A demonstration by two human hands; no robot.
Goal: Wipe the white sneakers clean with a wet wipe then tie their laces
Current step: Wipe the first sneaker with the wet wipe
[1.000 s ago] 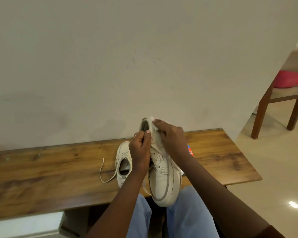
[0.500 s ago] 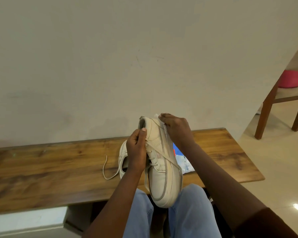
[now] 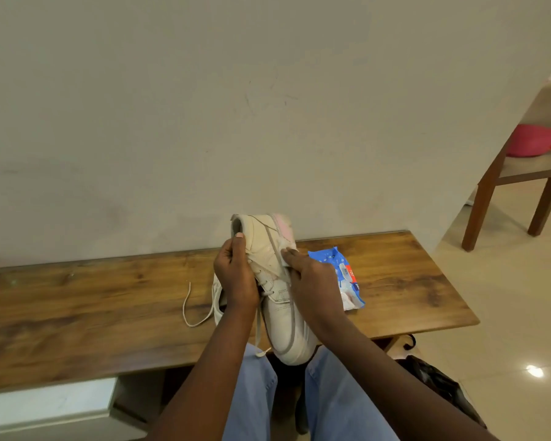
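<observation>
A white sneaker (image 3: 285,316) is held up over the wooden bench (image 3: 93,307), heel up by the wall, toe down between my knees. My left hand (image 3: 236,275) grips its collar and tongue side. My right hand (image 3: 309,278) presses a white wet wipe (image 3: 283,249) against the sneaker's right side, about halfway down. A loose lace end (image 3: 261,351) hangs below the sneaker. The second white sneaker (image 3: 217,296) lies on the bench behind my left hand, mostly hidden, with its lace (image 3: 190,308) trailing left.
A blue wet-wipe packet (image 3: 344,278) lies on the bench right of my right hand. A plain wall stands close behind the bench. A wooden chair (image 3: 516,186) with a pink item stands at the far right. A dark bag (image 3: 439,383) sits on the floor.
My right hand has slid with the wipe from the heel down the sneaker's right side. The wipe packet now shows beside it. My left hand keeps its hold.
</observation>
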